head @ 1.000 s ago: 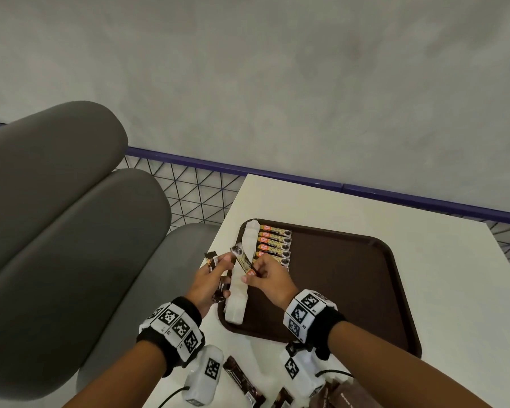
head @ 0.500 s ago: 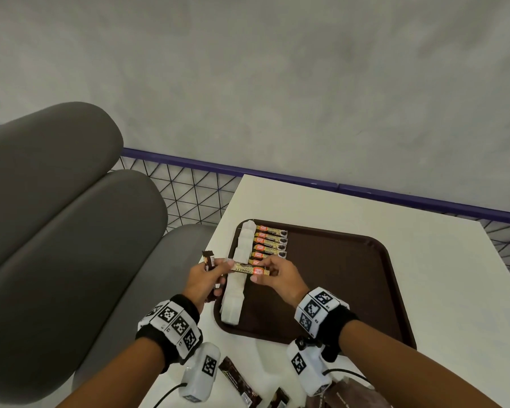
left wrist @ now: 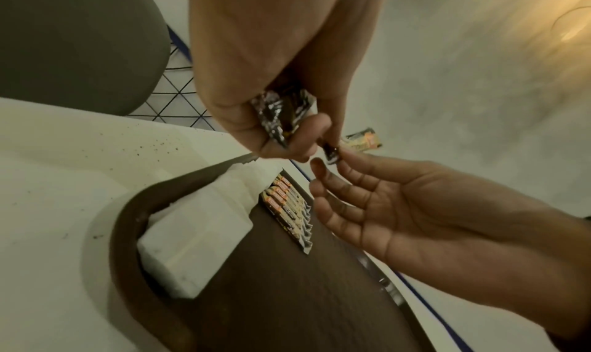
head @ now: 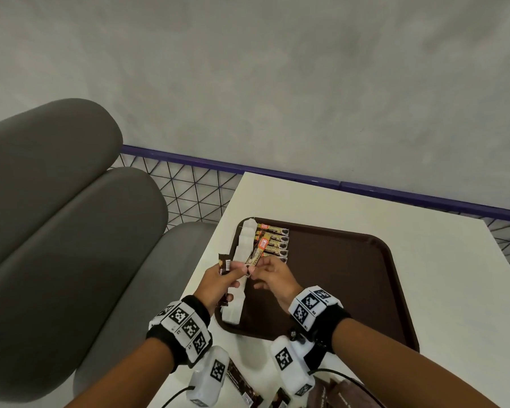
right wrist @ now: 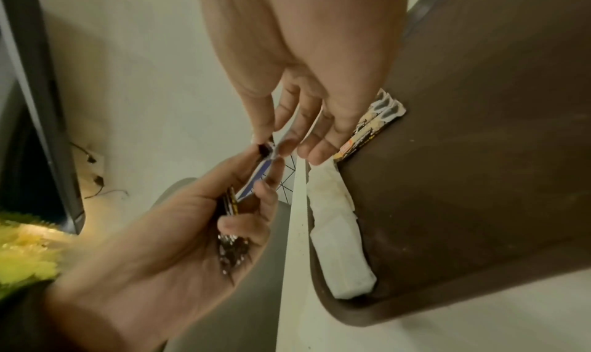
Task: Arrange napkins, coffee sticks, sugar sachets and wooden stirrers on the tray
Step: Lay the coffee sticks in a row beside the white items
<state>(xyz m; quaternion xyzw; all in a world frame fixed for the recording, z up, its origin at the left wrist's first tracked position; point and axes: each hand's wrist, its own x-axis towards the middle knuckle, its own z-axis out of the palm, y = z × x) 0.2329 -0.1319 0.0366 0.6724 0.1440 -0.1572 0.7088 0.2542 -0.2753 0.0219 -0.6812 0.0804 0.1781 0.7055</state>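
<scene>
Right hand pinches coffee stick end, above napkins; left hand grips spare sticks, steadies same end. Advice: lay it flat beside row on tray, ends flush.

left hand gripping, right hand pinching

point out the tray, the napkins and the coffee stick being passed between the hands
tray (head: pixel 351 278), head view, bare brown floor of the tray
napkins (left wrist: pixel 195 233), left wrist view, top of the white stack
coffee stick (head: pixel 258 253), head view, middle of the raised wrapper
</scene>
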